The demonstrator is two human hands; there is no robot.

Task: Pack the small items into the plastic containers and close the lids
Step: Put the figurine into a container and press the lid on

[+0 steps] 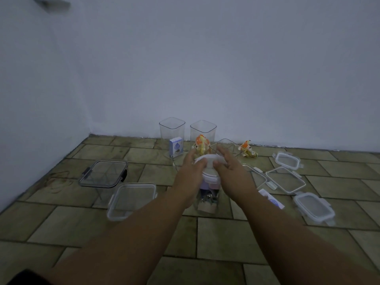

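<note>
A tall clear container (207,199) stands on the tiled floor in the middle, with small items inside its lower part. On top of it lies a white-rimmed lid (208,161). My left hand (192,166) grips the lid's left edge and my right hand (230,166) grips its right edge, thumbs on the near side. Behind them sit an orange wrapped packet (201,146), a second orange packet (247,152) and a small blue-and-white box (176,148). A white card (272,200) lies to the right of the container.
Two tall open containers (172,128) (203,130) stand by the wall, another clear one (227,146) behind my right hand. Left are two closed flat containers (103,173) (131,200). Several loose lids (286,179) (313,208) (286,160) lie to the right.
</note>
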